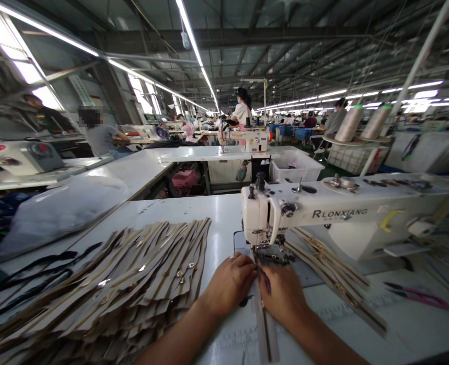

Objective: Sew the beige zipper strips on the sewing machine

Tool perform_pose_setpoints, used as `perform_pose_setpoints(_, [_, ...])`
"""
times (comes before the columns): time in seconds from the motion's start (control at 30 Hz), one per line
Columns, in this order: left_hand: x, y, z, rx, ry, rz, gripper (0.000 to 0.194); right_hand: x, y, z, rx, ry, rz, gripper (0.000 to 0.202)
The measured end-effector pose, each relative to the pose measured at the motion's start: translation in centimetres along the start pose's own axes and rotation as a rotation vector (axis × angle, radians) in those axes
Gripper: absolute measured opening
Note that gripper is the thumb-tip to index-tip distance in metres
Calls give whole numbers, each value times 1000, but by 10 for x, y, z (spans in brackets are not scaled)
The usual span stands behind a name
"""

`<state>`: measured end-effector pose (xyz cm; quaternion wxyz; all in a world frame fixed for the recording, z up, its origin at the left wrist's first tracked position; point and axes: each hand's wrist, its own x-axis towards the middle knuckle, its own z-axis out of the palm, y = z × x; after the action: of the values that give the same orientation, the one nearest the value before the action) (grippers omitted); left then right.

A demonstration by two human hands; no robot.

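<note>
A beige zipper strip (263,329) runs from the front edge of the table up under the needle area of the white sewing machine (260,218). My left hand (232,281) is closed on the strip's left side, just in front of the presser foot. On its right side, my right hand (281,291) pinches the same strip, fingers close to the left hand's. The fingertips are partly hidden by the hands. To the left lies a thick pile of similar beige zippers (144,274) with metal sliders.
More zippers (334,276) lie right of the needle, under the machine arm. Pink-handled scissors (418,295) rest at the right. Black straps (38,279) and a white bag (65,213) are at left. Thread cones (349,124) stand behind. Several people work beyond.
</note>
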<state>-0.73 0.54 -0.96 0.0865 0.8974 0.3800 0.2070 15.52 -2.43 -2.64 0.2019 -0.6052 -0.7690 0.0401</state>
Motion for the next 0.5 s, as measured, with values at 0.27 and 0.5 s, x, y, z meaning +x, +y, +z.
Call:
perform_pose_setpoints(0.27, [-1,3,-1,51,-12,-42,21,-4,2,3,-5,21,-24,30])
perform_pose_setpoints(0.5, [-2,8,-5,83,-20,-70,20,-4,3,4,31,9,-35,33])
